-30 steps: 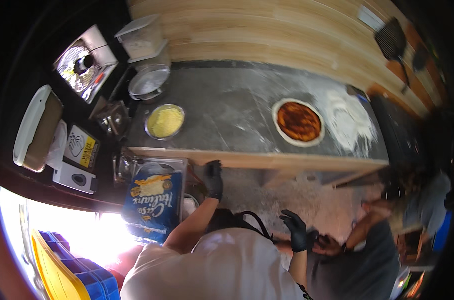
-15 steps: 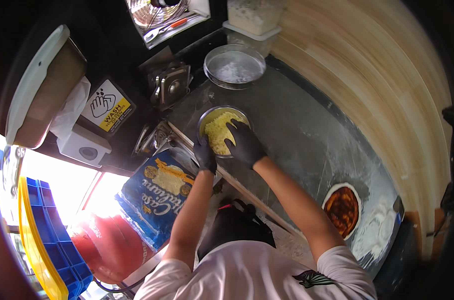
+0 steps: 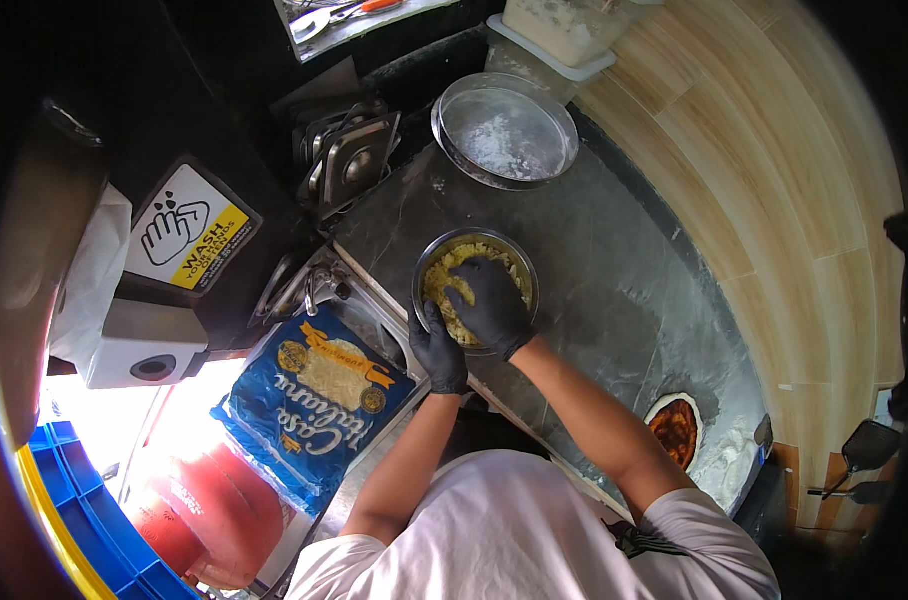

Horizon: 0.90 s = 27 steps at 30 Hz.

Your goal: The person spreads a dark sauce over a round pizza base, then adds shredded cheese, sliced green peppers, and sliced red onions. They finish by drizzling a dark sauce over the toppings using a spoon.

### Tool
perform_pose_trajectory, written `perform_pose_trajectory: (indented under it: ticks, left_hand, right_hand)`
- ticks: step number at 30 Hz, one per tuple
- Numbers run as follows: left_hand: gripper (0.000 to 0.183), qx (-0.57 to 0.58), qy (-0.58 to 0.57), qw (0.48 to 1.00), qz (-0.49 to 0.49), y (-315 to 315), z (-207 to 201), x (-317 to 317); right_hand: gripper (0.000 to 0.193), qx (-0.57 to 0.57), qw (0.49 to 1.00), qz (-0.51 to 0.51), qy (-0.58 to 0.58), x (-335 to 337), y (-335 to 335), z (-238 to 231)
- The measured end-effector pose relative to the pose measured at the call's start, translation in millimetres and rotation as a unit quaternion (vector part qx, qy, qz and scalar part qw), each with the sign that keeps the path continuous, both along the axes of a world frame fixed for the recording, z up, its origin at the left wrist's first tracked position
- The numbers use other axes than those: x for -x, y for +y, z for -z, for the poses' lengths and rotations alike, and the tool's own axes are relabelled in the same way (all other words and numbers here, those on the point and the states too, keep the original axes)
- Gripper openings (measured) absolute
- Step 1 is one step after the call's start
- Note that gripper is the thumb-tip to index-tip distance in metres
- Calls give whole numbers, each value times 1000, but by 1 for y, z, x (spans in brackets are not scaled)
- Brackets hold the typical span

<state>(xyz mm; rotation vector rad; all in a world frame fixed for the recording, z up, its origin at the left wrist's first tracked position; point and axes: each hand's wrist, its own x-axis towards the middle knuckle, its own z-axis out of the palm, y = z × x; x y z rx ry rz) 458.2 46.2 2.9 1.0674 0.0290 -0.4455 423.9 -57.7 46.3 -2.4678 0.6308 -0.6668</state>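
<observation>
A round metal bowl (image 3: 429, 268) of shredded yellow cheese (image 3: 439, 285) stands near the front edge of the dark stone counter (image 3: 614, 290). My right hand (image 3: 486, 305), in a black glove, reaches down into the cheese with its fingers curled in it. My left hand (image 3: 438, 350), also gloved black, rests against the bowl's near rim at the counter edge. A pizza base spread with red sauce (image 3: 674, 430) lies on the counter to my right, partly hidden by my right arm.
A larger metal bowl with flour (image 3: 504, 130) stands behind the cheese bowl. Stacked metal pans (image 3: 349, 160) sit at the counter's left end. A blue printed bag (image 3: 314, 400) lies below the counter, with a blue crate (image 3: 64, 500) and a wall dispenser (image 3: 139, 345) further left.
The view has swung left and closer to the cheese bowl. My right hand has pushed deeper into the cheese, while my left hand stays at the bowl's rim.
</observation>
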Motion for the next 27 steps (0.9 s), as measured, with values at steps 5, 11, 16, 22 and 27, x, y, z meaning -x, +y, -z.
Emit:
perform_pose_trajectory:
  ticks: [5, 11, 16, 22, 27]
  left_hand:
    - [40, 11, 22, 999, 39, 2, 4, -3]
    - [39, -17, 26, 999, 25, 3, 6, -4]
    - [35, -17, 12, 1000, 23, 2, 6, -8]
    - [35, -27, 39, 998, 33, -1, 10, -15]
    - [38, -15, 70, 997, 28, -3, 11, -16]
  right_hand:
    - [32, 66, 996, -13, 62, -24, -7, 14]
    - [31, -118, 971, -131, 162, -12, 3, 12]
    - [36, -7, 975, -204, 86, -8, -35, -2]
    - [35, -101, 969, -191, 122, -27, -24, 10]
    - [25, -130, 947, -256, 145, -7, -14, -4]
